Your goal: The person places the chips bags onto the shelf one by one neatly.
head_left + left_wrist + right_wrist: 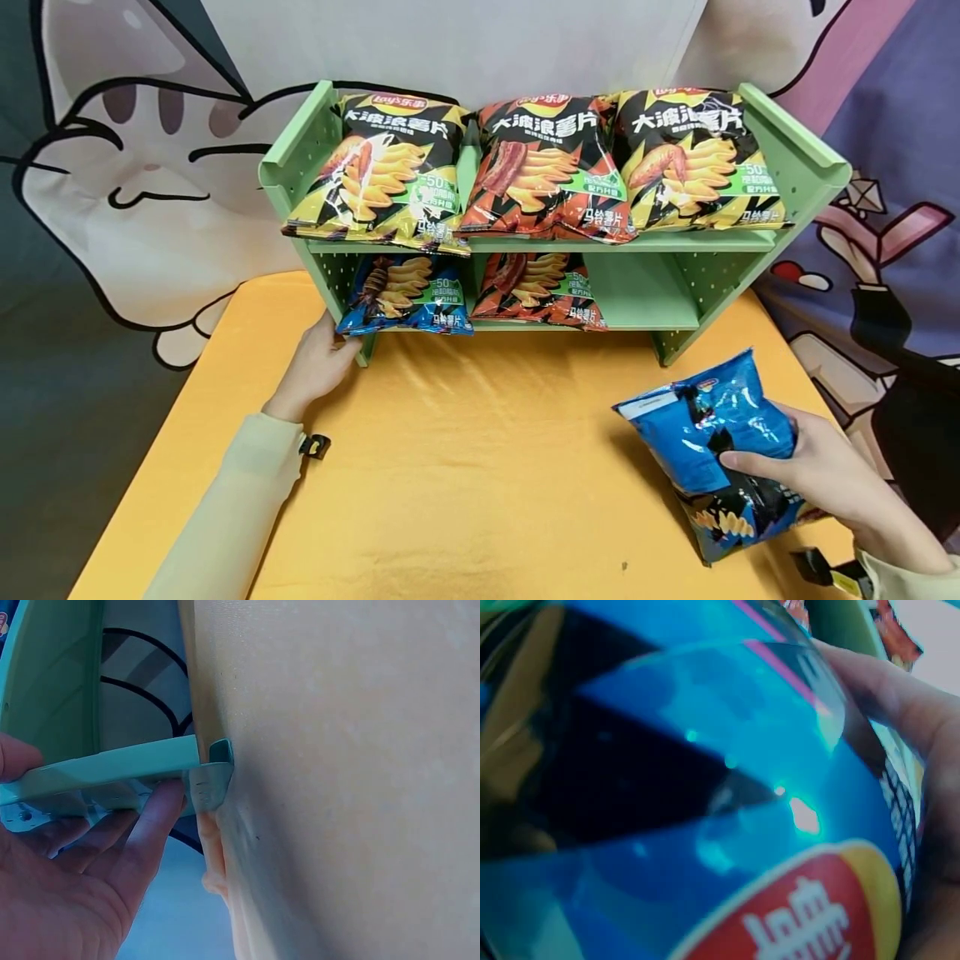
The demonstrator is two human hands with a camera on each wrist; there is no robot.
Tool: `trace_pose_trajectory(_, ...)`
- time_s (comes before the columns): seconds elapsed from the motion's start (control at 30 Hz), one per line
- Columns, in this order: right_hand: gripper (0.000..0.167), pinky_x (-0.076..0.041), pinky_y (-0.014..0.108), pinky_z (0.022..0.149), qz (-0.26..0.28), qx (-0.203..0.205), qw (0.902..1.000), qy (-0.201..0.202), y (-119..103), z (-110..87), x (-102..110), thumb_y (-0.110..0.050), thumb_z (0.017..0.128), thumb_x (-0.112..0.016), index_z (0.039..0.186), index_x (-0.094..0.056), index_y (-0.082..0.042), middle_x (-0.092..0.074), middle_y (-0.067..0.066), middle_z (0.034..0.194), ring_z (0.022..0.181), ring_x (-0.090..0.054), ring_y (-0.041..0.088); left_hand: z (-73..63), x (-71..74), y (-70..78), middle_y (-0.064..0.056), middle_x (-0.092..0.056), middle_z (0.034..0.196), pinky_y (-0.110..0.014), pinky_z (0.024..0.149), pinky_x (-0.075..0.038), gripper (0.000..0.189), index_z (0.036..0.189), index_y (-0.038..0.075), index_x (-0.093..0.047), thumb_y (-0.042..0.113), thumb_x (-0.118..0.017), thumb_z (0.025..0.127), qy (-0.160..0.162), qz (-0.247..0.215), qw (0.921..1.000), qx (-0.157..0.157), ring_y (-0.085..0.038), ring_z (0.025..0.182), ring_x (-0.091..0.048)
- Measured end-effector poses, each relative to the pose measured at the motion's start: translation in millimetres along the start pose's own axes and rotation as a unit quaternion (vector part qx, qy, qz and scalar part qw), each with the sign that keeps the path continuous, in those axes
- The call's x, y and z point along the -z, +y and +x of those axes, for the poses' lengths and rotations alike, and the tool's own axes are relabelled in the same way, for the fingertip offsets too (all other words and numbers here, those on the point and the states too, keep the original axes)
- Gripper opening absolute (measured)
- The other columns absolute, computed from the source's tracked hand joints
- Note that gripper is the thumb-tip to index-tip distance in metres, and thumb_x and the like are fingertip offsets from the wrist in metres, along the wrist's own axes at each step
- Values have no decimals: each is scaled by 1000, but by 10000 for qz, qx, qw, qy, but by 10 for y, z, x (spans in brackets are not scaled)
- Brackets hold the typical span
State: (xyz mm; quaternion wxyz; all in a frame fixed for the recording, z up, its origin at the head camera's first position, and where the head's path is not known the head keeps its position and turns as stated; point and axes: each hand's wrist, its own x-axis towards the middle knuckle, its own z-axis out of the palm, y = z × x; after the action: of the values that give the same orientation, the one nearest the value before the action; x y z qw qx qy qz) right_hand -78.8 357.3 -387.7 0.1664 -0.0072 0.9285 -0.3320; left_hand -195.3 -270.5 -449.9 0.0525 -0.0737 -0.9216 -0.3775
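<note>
My left hand [318, 367] grips the lower left side of the green shelf [648, 292]. In the left wrist view its thumb [16, 757] lies on one face of the side panel [112, 765] and the fingers on the other. At the front right, my right hand [832, 475] holds a blue chip bag [738, 421] over the table, tilted, with its back showing and the thumb across it. The right wrist view is mostly filled by that bag's blue and black front [742, 750] with a red and yellow logo.
The upper tier carries two yellow chip bags [390, 179] [697, 171] with a red one [543, 179] between them. Below stand a blue bag [412, 296] at left and a red bag [543, 292] beside it. Yellow cloth covers the table [465, 467]; a cartoon-print backdrop [150, 208] hangs behind.
</note>
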Motion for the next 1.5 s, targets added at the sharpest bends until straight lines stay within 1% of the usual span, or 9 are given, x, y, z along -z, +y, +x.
trace_pose_trajectory(0.13, 72, -58, 23, 70, -299, 960, 9940, 435, -222, -16, -90, -29, 84, -87, 145, -54, -6, -74, 15, 122, 91, -68, -4, 3, 6, 1, -27, -50, 153, -63, 97, -52, 70, 165, 11, -21, 26, -51, 103, -6, 8, 10000, 0, -45, 123, -62)
trace_pose_trajectory(0.33, 71, -56, 20, 72, -405, 2250, 9699, 836, -535, -13, -227, -21, 70, -97, 133, -63, -21, -74, -3, 113, 92, -67, -2, 2, 8, 1, -26, -48, 155, -62, 96, -52, 70, 165, 13, -21, 26, -51, 103, -26, -20, 10000, 24, -44, 122, -62)
trace_pose_trajectory(0.5, 81, -51, 10, 84, -526, 3400, 9329, 1063, -825, 9, -348, -12, 59, -102, 130, -64, -24, -70, -12, 115, 98, -66, 1, -1, 5, 4, -26, -47, 156, -63, 98, -52, 70, 166, 13, -21, 26, -50, 103, -5, -20, 10000, 21, -45, 125, -61)
trace_pose_trajectory(0.67, 80, -44, 10, 92, -973, 4156, 8922, 1473, -1018, 58, -466, -11, 53, -97, 126, -66, -23, -66, -12, 119, 105, -59, 3, -4, 2, 0, -25, -47, 157, -63, 98, -52, 71, 166, 14, -21, 26, -50, 103, 2, -43, 10000, 9, -45, 126, -61)
trace_pose_trajectory(0.9, 79, -40, 27, 98, -1380, 4863, 8478, 1602, -1180, 181, -599, -18, 59, -84, 135, -65, -20, -65, -10, 123, 112, -57, 10, -6, -5, -8, -25, -48, 156, -62, 98, -52, 70, 166, 15, -21, 25, -51, 103, 23, -74, 10000, 11, -44, 124, -62)
trace_pose_trajectory(1.07, 54, -39, 34, 103, -1613, 5268, 8207, 1514, -1264, 284, -735, -39, 87, -78, 135, -65, -18, -66, -5, 127, 114, -58, 18, -5, -13, -22, -25, -48, 156, -62, 97, -52, 69, 165, 13, -22, 25, -50, 103, 40, -77, 10000, 3, -44, 124, -62)
trace_pose_trajectory(1.3, 65, -43, 40, 104, -2034, 5873, 7711, 1382, -1369, 458, -992, -19, 71, -90, 132, -66, -13, -66, 3, 126, 115, -60, 25, -6, -23, -35, -25, -49, 155, -62, 95, -52, 69, 165, 13, -22, 25, -49, 103, 49, -59, 10000, -45, -43, 123, -62)
trace_pose_trajectory(1.43, 25, -48, 43, 101, -2319, 6199, 7347, 1489, -1447, 559, -1134, -15, 102, -63, 127, -67, -11, -68, 5, 124, 114, -62, 24, -5, -23, -29, -25, -49, 155, -63, 96, -52, 70, 166, 13, -21, 25, -49, 103, 47, -52, 10000, -41, -44, 124, -62)
trace_pose_trajectory(1.5, 28, -50, 43, 99, -2482, 6336, 7146, 1621, -1502, 612, -1193, -14, 111, -42, 124, -68, -11, -68, 5, 122, 112, -63, 24, -8, -20, -24, -26, -49, 154, -63, 97, -51, 70, 165, 13, -22, 25, -49, 103, 54, -49, 10000, -29, -44, 124, -61)
